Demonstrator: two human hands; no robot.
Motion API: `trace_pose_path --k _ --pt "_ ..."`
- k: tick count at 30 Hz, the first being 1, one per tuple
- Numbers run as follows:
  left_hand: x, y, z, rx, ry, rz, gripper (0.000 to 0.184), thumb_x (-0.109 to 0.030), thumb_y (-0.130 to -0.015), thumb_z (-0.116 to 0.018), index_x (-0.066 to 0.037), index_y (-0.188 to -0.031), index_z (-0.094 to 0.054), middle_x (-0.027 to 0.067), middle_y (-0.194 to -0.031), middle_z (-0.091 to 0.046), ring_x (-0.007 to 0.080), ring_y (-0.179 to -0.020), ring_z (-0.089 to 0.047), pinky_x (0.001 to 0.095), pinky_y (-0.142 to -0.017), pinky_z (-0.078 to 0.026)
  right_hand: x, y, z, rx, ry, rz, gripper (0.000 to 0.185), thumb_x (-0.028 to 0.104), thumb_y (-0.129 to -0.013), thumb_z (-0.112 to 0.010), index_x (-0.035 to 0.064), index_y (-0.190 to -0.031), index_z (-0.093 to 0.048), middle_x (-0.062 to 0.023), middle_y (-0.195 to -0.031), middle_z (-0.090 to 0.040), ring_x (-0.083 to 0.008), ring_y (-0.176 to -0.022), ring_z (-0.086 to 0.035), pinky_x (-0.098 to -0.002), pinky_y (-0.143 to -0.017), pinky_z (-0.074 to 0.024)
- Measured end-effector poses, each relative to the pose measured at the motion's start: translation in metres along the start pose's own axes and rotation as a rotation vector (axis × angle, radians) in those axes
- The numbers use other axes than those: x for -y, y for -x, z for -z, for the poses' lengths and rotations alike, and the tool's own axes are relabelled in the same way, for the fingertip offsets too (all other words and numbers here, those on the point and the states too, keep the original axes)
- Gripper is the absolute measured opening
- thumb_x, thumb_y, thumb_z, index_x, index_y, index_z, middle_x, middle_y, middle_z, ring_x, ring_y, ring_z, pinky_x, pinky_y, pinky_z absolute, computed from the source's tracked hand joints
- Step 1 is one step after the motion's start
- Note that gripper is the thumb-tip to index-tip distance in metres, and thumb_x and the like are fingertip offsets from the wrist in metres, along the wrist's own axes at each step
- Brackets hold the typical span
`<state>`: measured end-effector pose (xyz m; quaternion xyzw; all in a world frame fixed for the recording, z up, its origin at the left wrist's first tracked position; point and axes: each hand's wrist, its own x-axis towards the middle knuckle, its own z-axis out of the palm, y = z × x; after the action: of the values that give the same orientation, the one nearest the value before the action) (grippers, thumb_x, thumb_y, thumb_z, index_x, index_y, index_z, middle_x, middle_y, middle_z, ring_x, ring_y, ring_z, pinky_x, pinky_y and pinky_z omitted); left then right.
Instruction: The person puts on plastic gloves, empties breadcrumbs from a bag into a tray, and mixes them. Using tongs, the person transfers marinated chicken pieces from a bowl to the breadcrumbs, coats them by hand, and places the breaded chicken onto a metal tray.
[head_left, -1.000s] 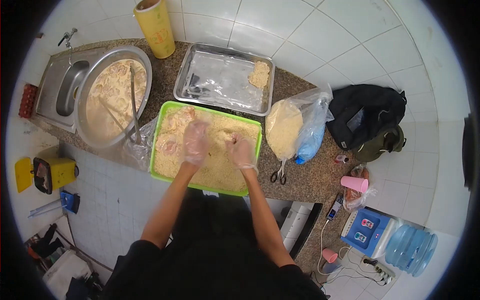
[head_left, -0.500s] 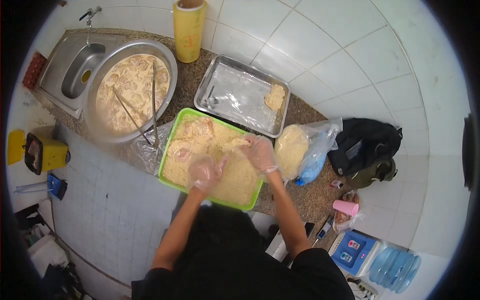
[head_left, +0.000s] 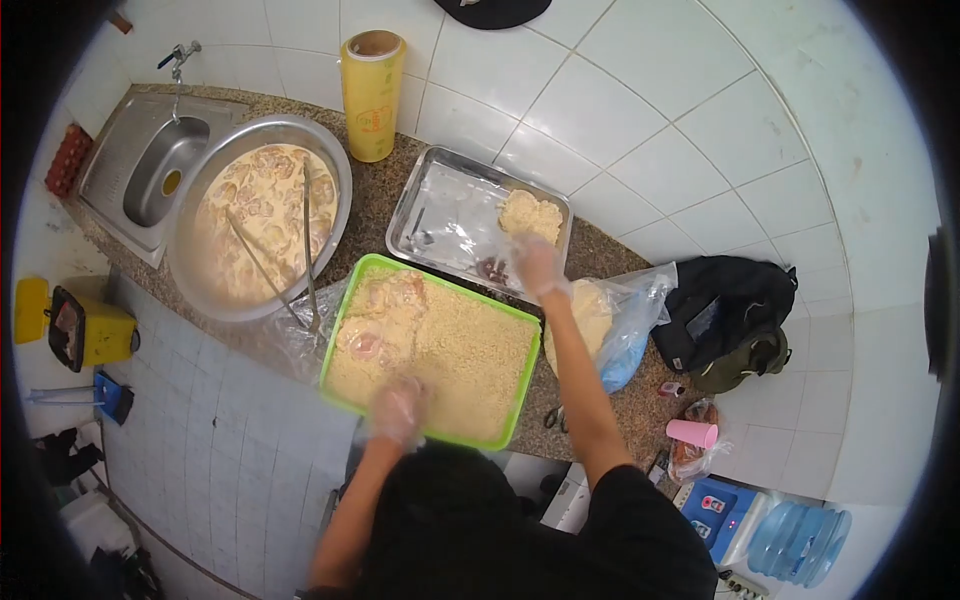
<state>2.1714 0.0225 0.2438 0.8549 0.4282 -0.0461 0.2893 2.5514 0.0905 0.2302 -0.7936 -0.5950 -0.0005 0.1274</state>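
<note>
My right hand (head_left: 538,267), in a clear plastic glove, reaches over the near right part of a metal tray (head_left: 437,215). Just beyond its fingertips lies crumb-coated meat (head_left: 531,216), probably chicken; motion blur hides whether the fingers touch it. My left hand (head_left: 398,410), also gloved and smeared by motion, is low over the near edge of a green-rimmed tray (head_left: 470,440). Breadcrumbs (head_left: 480,350) fill that tray. Partly coated meat pieces (head_left: 368,345) rest in the crumbs on its left side.
A large metal bowl (head_left: 345,190) holds meat in pale batter, with tongs (head_left: 308,230) in it. Behind stands a yellow film roll (head_left: 373,100). A sink (head_left: 160,165) is at left. Bagged crumbs (head_left: 583,320), a black bag (head_left: 720,310) and a pink cup (head_left: 692,433) are at right.
My right hand has moved from the crumb tray to the metal tray, carrying a coated piece there. More coated meat now shows in the metal tray. My left hand has drawn back toward the near edge.
</note>
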Motion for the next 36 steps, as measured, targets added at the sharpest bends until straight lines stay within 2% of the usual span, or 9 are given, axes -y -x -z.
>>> trace_pose_path --k 2,9,12,15,21,26,30,33,36 --pt "-0.016 0.006 0.024 0.196 0.036 0.147 0.045 -0.045 -0.096 -0.058 -0.002 -0.101 -0.07 0.0231 -0.1 -0.071 0.0385 -0.091 -0.07 0.0476 -0.08 -0.056 0.047 0.063 0.019 -0.186 -0.28 -0.084 0.027 0.024 -0.091 -0.067 0.0046 -0.11 -0.072 -0.0215 -0.111 -0.07 -0.0388 -0.106 -0.066 -0.0481 -0.091 -0.052" --pt "-0.034 0.004 -0.012 0.192 0.291 0.18 0.03 -0.027 -0.088 -0.069 0.001 -0.099 -0.072 0.0277 -0.098 -0.07 0.0441 -0.092 -0.069 0.0502 -0.081 -0.056 0.17 0.208 0.021 0.574 -0.226 -0.404 0.078 0.034 -0.081 -0.079 -0.0014 -0.143 -0.049 -0.0282 -0.134 -0.06 -0.0428 -0.125 -0.057 -0.0473 -0.105 -0.0465" --pt "-0.02 -0.004 -0.02 -0.013 0.307 0.148 0.019 -0.016 -0.085 -0.068 -0.001 -0.097 -0.07 0.0256 -0.092 -0.07 0.0429 -0.089 -0.069 0.0498 -0.078 -0.056 0.171 0.202 -0.03 0.255 -0.564 -0.257 0.076 0.029 -0.079 -0.081 -0.0042 -0.14 -0.05 -0.0292 -0.123 -0.064 -0.045 -0.118 -0.059 -0.0501 -0.099 -0.0483" --pt "0.019 0.008 -0.012 -0.25 0.306 0.033 0.018 -0.017 -0.085 -0.063 -0.003 -0.093 -0.07 0.0224 -0.086 -0.069 0.0429 -0.082 -0.066 0.0505 -0.074 -0.054 0.212 0.164 0.01 0.202 -0.742 -0.286 0.062 0.033 -0.08 -0.077 0.0016 -0.131 -0.059 -0.0276 -0.097 -0.069 -0.0464 -0.095 -0.065 -0.0527 -0.085 -0.051" --pt "0.028 0.018 0.011 -0.281 0.201 0.264 0.02 -0.024 -0.087 -0.066 -0.004 -0.087 -0.069 0.0219 -0.09 -0.069 0.0415 -0.088 -0.067 0.0504 -0.077 -0.054 0.236 0.151 -0.023 0.045 0.037 -0.266 0.074 0.068 -0.084 -0.063 -0.0047 -0.087 -0.073 -0.0278 -0.086 -0.069 -0.0416 -0.079 -0.067 -0.0502 -0.07 -0.0503" --pt "0.029 0.024 0.009 -0.277 0.212 0.145 0.026 -0.029 -0.089 -0.065 -0.003 -0.088 -0.069 0.023 -0.091 -0.068 0.0419 -0.09 -0.066 0.0509 -0.079 -0.054 0.207 0.156 -0.082 0.185 -0.473 -0.316 0.06 0.052 -0.085 -0.071 -0.0069 -0.071 -0.067 -0.0197 -0.059 -0.061 -0.0282 -0.055 -0.059 -0.0487 -0.054 -0.0427" --pt "0.022 0.032 0.016 -0.219 0.22 0.148 0.026 -0.029 -0.09 -0.065 -0.003 -0.093 -0.069 0.0249 -0.095 -0.068 0.0424 -0.09 -0.066 0.0507 -0.08 -0.054 0.17 0.143 -0.001 0.289 -0.775 -0.399 0.05 0.04 -0.081 -0.078 -0.0069 -0.068 -0.064 -0.0166 -0.051 -0.054 -0.0192 -0.048 -0.051 -0.0439 -0.048 -0.0387" --pt "0.009 0.033 0.015 -0.164 0.205 0.128 0.023 -0.026 -0.085 -0.067 -0.004 -0.092 -0.07 0.0256 -0.092 -0.069 0.0433 -0.086 -0.067 0.0516 -0.079 -0.054 0.153 0.13 0.055 0.326 -0.544 -0.338 0.051 0.041 -0.078 -0.08 -0.0076 -0.07 -0.065 -0.0199 -0.054 -0.057 -0.0221 -0.049 -0.057 -0.0438 -0.05 -0.0434" --pt "0.004 0.022 -0.017 -0.274 0.336 -0.055 0.024 -0.025 -0.088 -0.063 -0.003 -0.094 -0.07 0.0272 -0.093 -0.068 0.0435 -0.087 -0.068 0.0521 -0.079 -0.054 0.167 0.119 0.091 0.362 -0.301 -0.331 0.048 0.043 -0.079 -0.072 -0.0051 -0.078 -0.071 -0.0279 -0.072 -0.068 -0.0413 -0.069 -0.069 -0.049 -0.066 -0.0528"
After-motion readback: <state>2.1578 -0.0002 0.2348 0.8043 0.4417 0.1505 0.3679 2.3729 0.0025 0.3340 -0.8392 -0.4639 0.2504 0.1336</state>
